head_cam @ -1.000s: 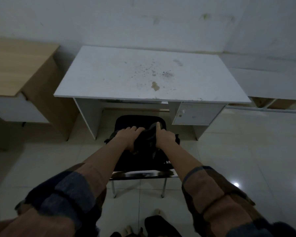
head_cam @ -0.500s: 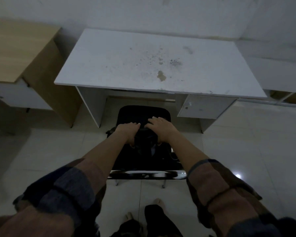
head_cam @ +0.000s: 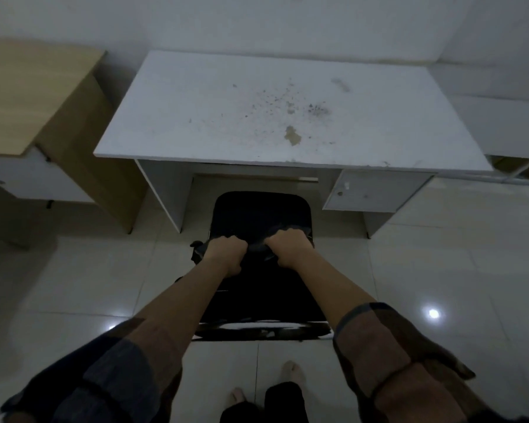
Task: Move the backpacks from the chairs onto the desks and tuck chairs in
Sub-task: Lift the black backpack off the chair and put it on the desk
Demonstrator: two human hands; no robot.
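A black backpack [head_cam: 258,285] lies on a black chair [head_cam: 260,212] that stands in front of a stained white desk [head_cam: 196,117]. My left hand [head_cam: 226,254] is clenched on the backpack's top fabric at the left. My right hand [head_cam: 290,247] is clenched on the same top edge at the right. Both fists bunch the dark cloth between them. The chair's shiny backrest rail [head_cam: 263,328] is nearest me, and its seat points toward the desk's knee space. The backpack's lower part blends into the dark seat.
A wooden-topped desk [head_cam: 28,96] stands to the left, close beside the white desk. Another white surface [head_cam: 501,123] sits at the right. A drawer unit [head_cam: 373,190] hangs under the white desk's right side. Glossy tiled floor [head_cam: 440,270] surrounds the chair. My bare feet [head_cam: 292,372] are behind the chair.
Both hands have gone from lying on the backpack's top to closed fists gripping its fabric. The view has shifted closer to the desk.
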